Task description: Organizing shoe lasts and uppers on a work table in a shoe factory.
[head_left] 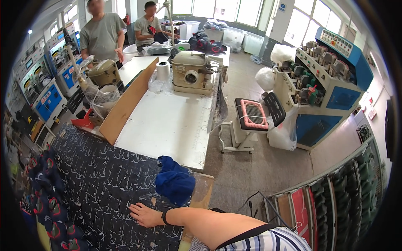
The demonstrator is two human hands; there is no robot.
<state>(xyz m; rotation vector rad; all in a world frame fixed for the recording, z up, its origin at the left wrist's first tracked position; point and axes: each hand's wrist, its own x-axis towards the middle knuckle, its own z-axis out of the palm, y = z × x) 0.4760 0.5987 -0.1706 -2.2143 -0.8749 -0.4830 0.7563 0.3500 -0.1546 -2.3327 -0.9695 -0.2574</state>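
Right hand (pixel 144 214) lies flat, palm down, fingers spread and holding nothing, on the dark patterned fabric (pixel 100 180) that covers the near worktop; a black wristband (pixel 164 216) sits on the wrist, and the forearm comes in from the lower right across a striped sleeve (pixel 272 242). Left hand not in view. Just above the hand, a crumpled blue cloth (pixel 175 180) rests at the fabric's right edge, touching the corner of the white worktop (pixel 167 121). A pile of blue shoe uppers with coloured trim (pixel 46 196) runs down the left edge of the fabric. A brown board (pixel 125 104) stands on edge along the white worktop's left side. At the far end of that worktop: a beige machine (pixel 190 73), a white paper roll (pixel 163 70) just beside it, clear plastic bags near the roll. Right of the worktop, on the floor, a stool with a pink mesh cushion (pixel 252 113). Beyond it, a big blue machine (pixel 331 79) with white bags near its base. Lower right, a rack of dark shoe lasts (pixel 343 201). At the back, one person stands (pixel 101 35) and another sits (pixel 150 27).
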